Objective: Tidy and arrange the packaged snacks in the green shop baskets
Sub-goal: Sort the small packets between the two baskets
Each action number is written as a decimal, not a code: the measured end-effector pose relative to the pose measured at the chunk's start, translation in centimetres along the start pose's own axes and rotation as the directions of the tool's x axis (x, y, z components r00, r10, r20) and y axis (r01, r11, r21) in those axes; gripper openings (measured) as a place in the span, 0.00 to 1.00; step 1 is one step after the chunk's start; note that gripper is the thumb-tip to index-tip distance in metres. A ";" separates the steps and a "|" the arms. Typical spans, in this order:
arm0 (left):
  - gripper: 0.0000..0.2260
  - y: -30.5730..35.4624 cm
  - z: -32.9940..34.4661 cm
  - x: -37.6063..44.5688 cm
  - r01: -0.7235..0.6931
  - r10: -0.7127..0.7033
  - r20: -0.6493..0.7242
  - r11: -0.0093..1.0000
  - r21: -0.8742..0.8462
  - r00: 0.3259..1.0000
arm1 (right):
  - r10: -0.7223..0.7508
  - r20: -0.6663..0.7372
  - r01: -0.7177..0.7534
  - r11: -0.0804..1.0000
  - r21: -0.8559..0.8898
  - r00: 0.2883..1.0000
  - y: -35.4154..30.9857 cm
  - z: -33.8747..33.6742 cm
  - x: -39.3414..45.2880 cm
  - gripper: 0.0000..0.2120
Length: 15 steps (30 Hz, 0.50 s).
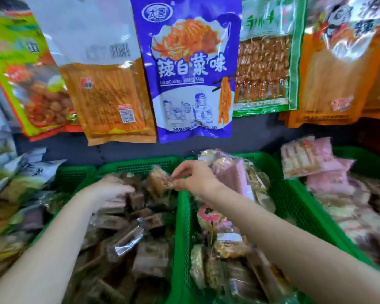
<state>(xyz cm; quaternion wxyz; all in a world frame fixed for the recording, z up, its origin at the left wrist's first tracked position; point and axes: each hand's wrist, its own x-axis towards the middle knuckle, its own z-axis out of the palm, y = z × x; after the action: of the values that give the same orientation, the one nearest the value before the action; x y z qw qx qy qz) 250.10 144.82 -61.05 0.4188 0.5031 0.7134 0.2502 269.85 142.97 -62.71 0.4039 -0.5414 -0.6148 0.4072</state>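
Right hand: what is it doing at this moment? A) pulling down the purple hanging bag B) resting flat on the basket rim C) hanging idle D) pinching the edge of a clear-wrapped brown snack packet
D: the right hand has its fingertips closed on the wrapper edge of the brown snack packet, above the divide between two green baskets.

Both bare forearms are extending forward, the left hand (113,187) lying palm down with fingers curled downward, the right hand (193,177) pinching with thumb and fingertips.
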 end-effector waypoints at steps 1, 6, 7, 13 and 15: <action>0.10 -0.1 0.0 0.3 -0.028 0.030 -0.049 0.998 0.057 0.998 | -0.008 0.031 0.008 1.000 -0.021 0.999 0.1 1.0 0.1 0.09; 0.11 2.0 0.3 0.2 -0.256 0.282 -0.097 0.943 0.213 0.955 | -0.082 0.019 0.084 0.993 -0.085 0.996 -0.5 0.4 0.3 0.12; 0.09 2.6 0.7 -0.2 -0.301 0.328 -0.084 0.925 0.233 0.941 | -0.078 0.026 0.081 0.989 -0.127 0.997 -0.4 -0.6 0.3 0.12; 0.08 7.5 6.2 -2.7 -0.544 0.511 0.210 0.827 0.142 0.833 | -0.044 -0.036 0.029 0.942 -0.333 0.998 0.3 -10.8 -3.4 0.10; 0.07 9.2 9.7 -3.8 -0.613 0.569 0.280 0.783 0.102 0.773 | -0.033 -0.125 -0.014 0.934 -0.358 0.992 1.4 -15.4 -5.6 0.12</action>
<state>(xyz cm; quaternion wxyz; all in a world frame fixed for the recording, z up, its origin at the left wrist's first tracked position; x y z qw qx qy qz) 263.59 144.07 -57.66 0.3502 0.7652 0.4838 0.2404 285.21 138.52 -59.05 0.3392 -0.6282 -0.6538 0.2506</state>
